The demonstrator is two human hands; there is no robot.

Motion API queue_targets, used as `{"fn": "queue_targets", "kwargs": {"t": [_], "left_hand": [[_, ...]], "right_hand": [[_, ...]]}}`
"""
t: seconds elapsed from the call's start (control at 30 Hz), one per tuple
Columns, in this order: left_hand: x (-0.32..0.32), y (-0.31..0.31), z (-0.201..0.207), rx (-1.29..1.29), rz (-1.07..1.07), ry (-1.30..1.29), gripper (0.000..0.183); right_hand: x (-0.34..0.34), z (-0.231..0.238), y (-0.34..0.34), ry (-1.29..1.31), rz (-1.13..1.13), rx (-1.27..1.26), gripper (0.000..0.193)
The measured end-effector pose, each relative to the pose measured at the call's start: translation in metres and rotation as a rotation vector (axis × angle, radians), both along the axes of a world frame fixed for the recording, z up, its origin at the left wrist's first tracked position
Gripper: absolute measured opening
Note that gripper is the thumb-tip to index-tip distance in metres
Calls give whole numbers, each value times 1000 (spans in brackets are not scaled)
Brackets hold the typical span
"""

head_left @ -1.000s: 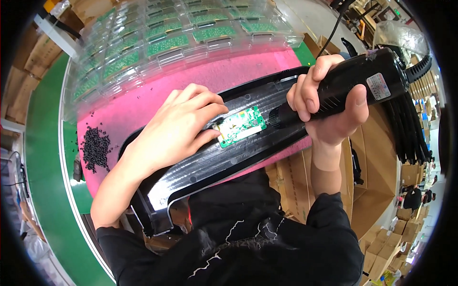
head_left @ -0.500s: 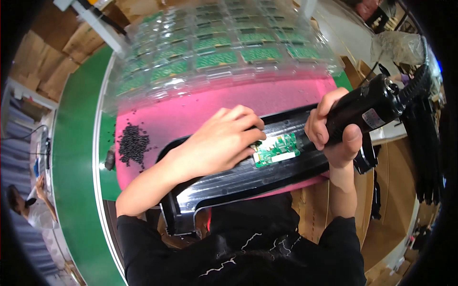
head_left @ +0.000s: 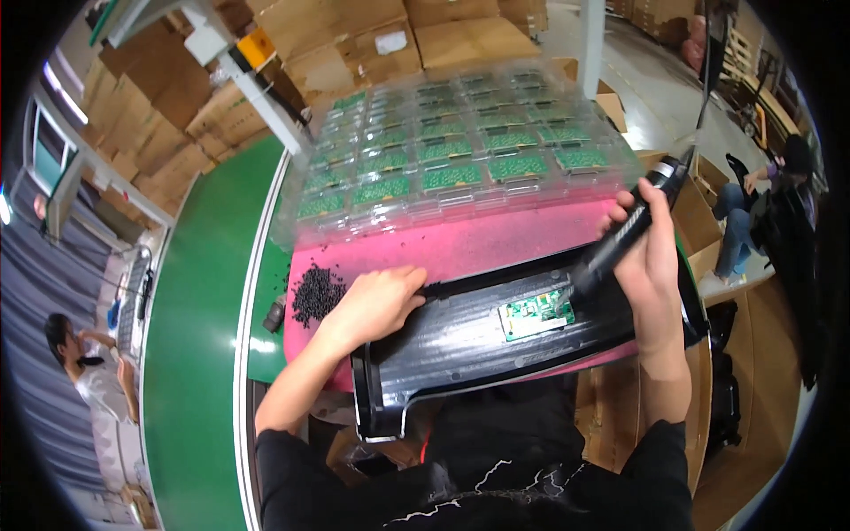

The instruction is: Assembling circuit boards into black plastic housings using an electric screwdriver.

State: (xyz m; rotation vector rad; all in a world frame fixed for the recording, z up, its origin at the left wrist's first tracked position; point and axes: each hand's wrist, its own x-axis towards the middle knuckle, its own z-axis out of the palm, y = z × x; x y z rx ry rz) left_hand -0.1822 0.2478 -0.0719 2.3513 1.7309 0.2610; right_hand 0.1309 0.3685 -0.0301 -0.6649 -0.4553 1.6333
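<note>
A long black plastic housing [head_left: 452, 341] lies tilted across my lap and the edge of the pink mat. Inside it sits a green circuit board [head_left: 529, 317] with white and gold parts. My right hand [head_left: 651, 234] grips a black electric screwdriver [head_left: 627, 234], slanting down so its tip end meets the board's right part; the bit itself is hard to make out. My left hand [head_left: 381, 305] is at the housing's far left rim, fingers bent over it and thumb on the inner side. Beside that hand lies a pile of small black screws [head_left: 316, 294].
Stacked clear plastic trays [head_left: 452, 199] of green boards stand on the pink mat's [head_left: 496, 226] far side. A green belt [head_left: 199, 354] runs along the left. One person [head_left: 102, 376] sits beyond it, another [head_left: 735, 212] at far right. Cardboard boxes [head_left: 354, 57] line the back.
My left hand has left the board and moved to the housing's left rim. The screwdriver has swung down, its tip end now at the board. The whole view has shifted.
</note>
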Motion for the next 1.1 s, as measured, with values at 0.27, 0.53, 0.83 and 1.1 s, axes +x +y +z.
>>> {"fn": "queue_targets", "kwargs": {"t": [0.27,0.53,0.83,1.1], "left_hand": [[-3,-67,2,43,228,-355,13],[-35,-176,-5,822,625,-681,38],[-166,-273,-65,941,923,-906,36],[-140,-247,4,787,933,-1744,19]], "right_hand": [[17,36,-39,-149,35,278,59],[184,68,-11,-1564,-1420,893,48],[486,41,10,-2737,-1020,-63,66],[495,69,17,-3023,-888,137,39]]}}
